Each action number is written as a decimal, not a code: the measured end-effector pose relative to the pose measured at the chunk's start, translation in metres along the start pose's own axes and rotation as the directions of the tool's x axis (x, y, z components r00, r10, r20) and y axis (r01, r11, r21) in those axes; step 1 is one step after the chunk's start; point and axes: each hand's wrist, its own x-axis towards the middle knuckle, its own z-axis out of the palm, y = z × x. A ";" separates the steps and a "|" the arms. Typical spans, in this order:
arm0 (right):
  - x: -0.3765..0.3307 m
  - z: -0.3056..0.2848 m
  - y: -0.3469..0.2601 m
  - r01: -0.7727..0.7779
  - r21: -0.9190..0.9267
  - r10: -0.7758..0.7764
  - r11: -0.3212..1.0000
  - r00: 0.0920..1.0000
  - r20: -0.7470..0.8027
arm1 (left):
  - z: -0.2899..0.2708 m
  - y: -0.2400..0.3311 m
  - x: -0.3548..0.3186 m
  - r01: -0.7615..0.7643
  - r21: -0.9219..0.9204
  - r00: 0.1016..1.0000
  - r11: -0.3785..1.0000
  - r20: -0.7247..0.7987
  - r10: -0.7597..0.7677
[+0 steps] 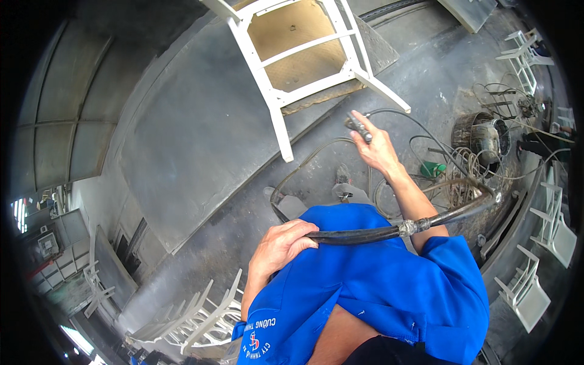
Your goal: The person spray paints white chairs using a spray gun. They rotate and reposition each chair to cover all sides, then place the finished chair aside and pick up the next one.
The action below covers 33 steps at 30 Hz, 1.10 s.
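My right hand (377, 149) is raised and grips a small dark spray gun (359, 128) that points toward a white chair frame (304, 55) standing on a platform ahead. My left hand (281, 243) is closed around a thick black hose (365, 232) held against my blue shirt. The hose runs right, past a metal fitting (410, 226), and curves away toward the floor at the right.
A grey dusty board (201, 146) leans below the chair. Coiled hoses and wires (456, 170) lie on the floor beside a dark bucket (483, 131) and a green item (433, 168). More white chair frames stand at the right (535, 261), far right (523, 58) and lower left (194, 316).
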 end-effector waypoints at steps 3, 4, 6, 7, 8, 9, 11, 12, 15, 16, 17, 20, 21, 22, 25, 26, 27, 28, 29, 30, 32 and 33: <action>-0.014 0.005 -0.026 0.039 -0.059 -0.046 0.997 0.992 -0.121 | -0.032 -0.026 -0.021 -0.038 -0.028 0.999 0.999 -0.004 0.038; -0.020 0.013 -0.041 0.047 -0.074 -0.059 0.996 0.984 -0.166 | -0.046 -0.036 -0.030 -0.046 -0.031 0.999 0.998 -0.005 0.046; -0.036 0.040 -0.076 0.015 0.081 0.002 0.997 0.977 -0.214 | -0.078 -0.062 -0.045 -0.113 -0.060 0.994 0.992 -0.008 0.113; -0.045 0.057 -0.096 -0.002 0.118 0.026 0.993 0.980 -0.199 | -0.095 -0.072 -0.058 -0.134 -0.077 0.991 0.988 0.000 0.134; -0.054 0.074 -0.118 0.028 0.088 -0.014 0.996 0.988 -0.156 | -0.111 -0.081 -0.070 -0.148 -0.125 0.989 0.981 0.013 0.150; -0.057 0.094 -0.140 0.086 0.056 -0.077 0.995 0.986 -0.149 | -0.126 -0.092 -0.078 -0.172 -0.171 0.984 0.970 0.021 0.178; -0.061 0.135 -0.176 0.123 0.027 -0.120 0.992 0.988 -0.099 | -0.151 -0.112 -0.093 -0.193 -0.214 0.974 0.958 0.074 0.213; -0.058 0.156 -0.191 0.144 -0.005 -0.144 0.990 0.987 -0.074 | -0.162 -0.121 -0.100 -0.222 -0.232 0.967 0.947 0.072 0.245; -0.033 0.213 -0.221 0.204 -0.133 -0.217 0.970 0.972 -0.094 | -0.189 -0.145 -0.123 -0.265 -0.292 0.953 0.919 0.067 0.296; -0.021 0.231 -0.228 0.221 -0.196 -0.249 0.955 0.960 -0.129 | -0.197 -0.152 -0.132 -0.269 -0.298 0.953 0.916 0.056 0.298; -0.009 0.244 -0.232 0.236 -0.267 -0.285 0.934 0.944 -0.163 | -0.203 -0.159 -0.138 -0.269 -0.302 0.955 0.915 0.041 0.295; 0.018 0.273 -0.239 0.130 -0.369 -0.218 0.920 0.954 -0.206 | -0.220 -0.180 -0.158 -0.280 -0.314 0.958 0.907 -0.033 0.284; 0.025 0.282 -0.239 0.094 -0.394 -0.191 0.914 0.958 -0.213 | -0.224 -0.187 -0.163 -0.286 -0.321 0.958 0.903 -0.070 0.278; 0.029 0.291 -0.238 0.080 -0.425 -0.179 0.902 0.964 -0.198 | -0.227 -0.193 -0.169 -0.269 -0.331 0.963 0.904 -0.080 0.258; 0.041 0.314 -0.237 -0.003 -0.512 -0.103 0.859 0.979 -0.178 | -0.237 -0.211 -0.185 -0.244 -0.382 0.970 0.891 -0.111 0.218; 0.046 0.319 -0.238 -0.002 -0.518 -0.110 0.856 0.977 -0.185 | -0.239 -0.216 -0.190 -0.246 -0.401 0.969 0.883 -0.114 0.218; 0.052 0.324 -0.240 -0.014 -0.527 -0.104 0.850 0.975 -0.194 | -0.241 -0.221 -0.194 -0.247 -0.420 0.969 0.873 -0.118 0.217; 0.058 0.328 -0.242 -0.025 -0.536 -0.100 0.844 0.974 -0.202 | -0.242 -0.226 -0.197 -0.248 -0.438 0.969 0.864 -0.124 0.215; 0.065 0.329 -0.246 -0.001 -0.560 -0.145 0.828 0.965 -0.216 | -0.243 -0.231 -0.199 -0.251 -0.447 0.968 0.858 -0.110 0.225; 0.073 0.327 -0.252 -0.019 -0.600 -0.147 0.800 0.963 -0.227 | -0.244 -0.235 -0.201 -0.271 -0.458 0.962 0.847 -0.126 0.241; 0.089 0.324 -0.268 0.035 -0.675 -0.271 0.737 0.930 -0.248 | -0.246 -0.243 -0.204 -0.312 -0.471 0.950 0.825 -0.156 0.270; 0.097 0.322 -0.278 0.045 -0.699 -0.296 0.714 0.923 -0.244 | -0.247 -0.247 -0.206 -0.319 -0.478 0.948 0.819 -0.166 0.272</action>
